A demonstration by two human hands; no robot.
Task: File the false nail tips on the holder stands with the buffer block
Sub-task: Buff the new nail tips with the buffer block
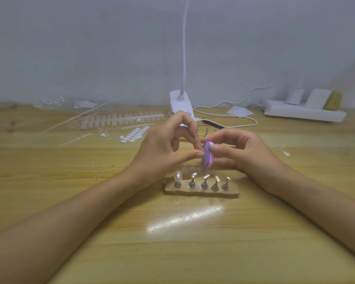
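A pink and purple buffer block is held above the table by my right hand, thumb and fingers curled round it. My left hand meets the block's left face with thumb and fingers pinched together; whatever it pinches is hidden. Below the hands a wooden base carries several metal holder stands. The leftmost stand bears a clear false nail tip; the others show bare tops. More stands stand behind the hands.
A white clamp lamp and its cable sit behind the hands. Strips of false nails and white adhesive tabs lie at the back left. A white power strip is at the back right. A black file lies nearby.
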